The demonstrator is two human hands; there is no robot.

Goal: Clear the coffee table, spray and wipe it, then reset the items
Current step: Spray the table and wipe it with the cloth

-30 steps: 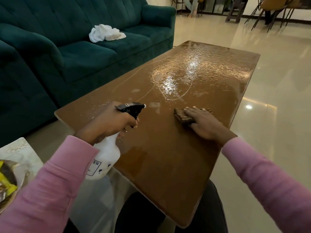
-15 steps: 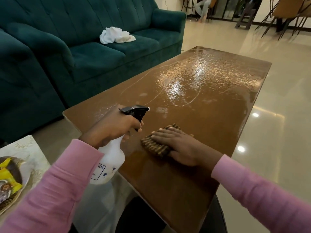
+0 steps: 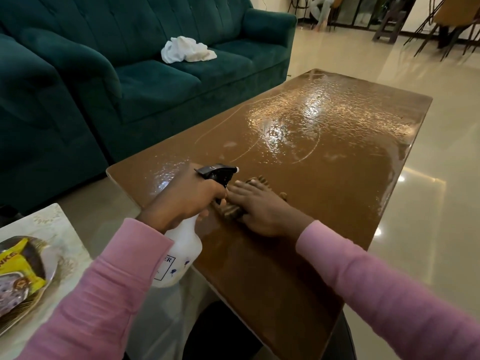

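The brown coffee table (image 3: 324,193) stretches away from me, its far half wet and shiny with spray. My left hand (image 3: 181,201) grips a white spray bottle (image 3: 180,255) with a black trigger head (image 3: 219,174), held over the table's near left edge. My right hand (image 3: 257,206) lies flat on a brown striped cloth (image 3: 230,211), pressing it onto the tabletop right beside the bottle's head. Most of the cloth is hidden under my palm and fingers.
A dark green sofa (image 3: 145,81) runs along the table's left side, with a crumpled white cloth (image 3: 185,49) on its seat. A pale side table (image 3: 39,229) at the lower left holds a plate with yellow snack packets (image 3: 18,268). Glossy tiled floor (image 3: 441,203) lies to the right.
My right hand has slid the brown cloth leftward and toward me across the table, ending next to the spray bottle. My left hand has kept the bottle in much the same place.
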